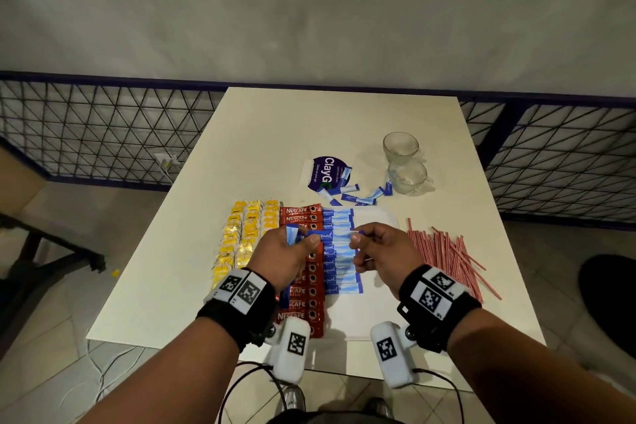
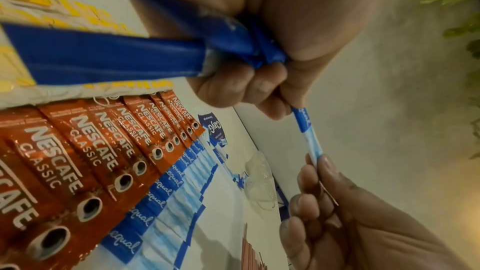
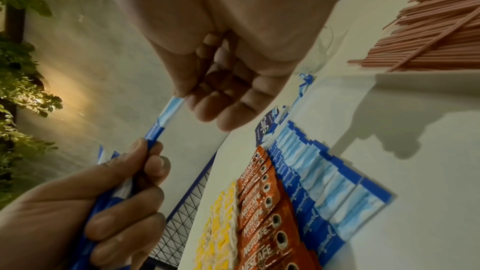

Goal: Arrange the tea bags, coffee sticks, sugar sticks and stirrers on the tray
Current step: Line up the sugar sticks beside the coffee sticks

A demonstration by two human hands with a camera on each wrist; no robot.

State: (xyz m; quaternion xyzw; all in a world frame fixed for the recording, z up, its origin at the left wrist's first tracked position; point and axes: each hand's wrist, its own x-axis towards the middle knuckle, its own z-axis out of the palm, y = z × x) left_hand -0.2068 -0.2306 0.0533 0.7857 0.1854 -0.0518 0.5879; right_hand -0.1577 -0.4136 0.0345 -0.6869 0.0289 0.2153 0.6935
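Observation:
My left hand (image 1: 292,244) grips a bundle of blue sugar sticks (image 2: 103,56) above the tray. One sugar stick (image 1: 330,236) spans the gap between my hands; my right hand (image 1: 373,244) pinches its pale end (image 3: 176,100), and my left thumb and finger hold its dark end (image 3: 152,141). On the white tray (image 1: 377,217) lie yellow tea bags (image 1: 241,237), red Nescafe coffee sticks (image 1: 303,217) and a row of sugar sticks (image 1: 340,263). Red-striped stirrers (image 1: 444,251) lie in a heap on the table right of the tray.
Several loose sugar sticks (image 1: 359,198) lie beyond the tray beside a purple ClayGo card (image 1: 321,175). Two glass cups (image 1: 401,144) stand at the back right. A wire mesh fence (image 1: 103,124) runs behind the table (image 1: 275,134).

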